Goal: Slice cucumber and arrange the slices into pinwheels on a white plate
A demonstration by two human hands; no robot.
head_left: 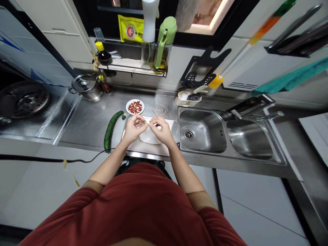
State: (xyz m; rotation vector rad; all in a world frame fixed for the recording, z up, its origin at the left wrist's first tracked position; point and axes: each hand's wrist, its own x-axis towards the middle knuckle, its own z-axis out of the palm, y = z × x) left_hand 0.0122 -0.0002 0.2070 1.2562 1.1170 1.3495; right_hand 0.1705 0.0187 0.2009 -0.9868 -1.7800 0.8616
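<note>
Above a white cutting board (135, 147) my left hand (135, 128) and my right hand (161, 130) meet fingertip to fingertip. Both are closed in a pinch around a small pale-greenish piece, too small to name. Beneath my hands, a pale, smooth, rounded shape lies on the board, partly covered by them. Left of the board rests a long dark-green cucumber (112, 128), with a small cut-off green end (124, 117) near its tip. Just behind my left hand stands a white plate (127, 111) of chopped red pieces (135, 107).
A double steel sink (205, 136) with a tap (256, 104) is on the right. At the back left stand a lidded pot (87, 90) and a small bottle (104, 84). A wall shelf (128, 64) carries bottles. A dark cable (77, 160) runs along the counter's front left.
</note>
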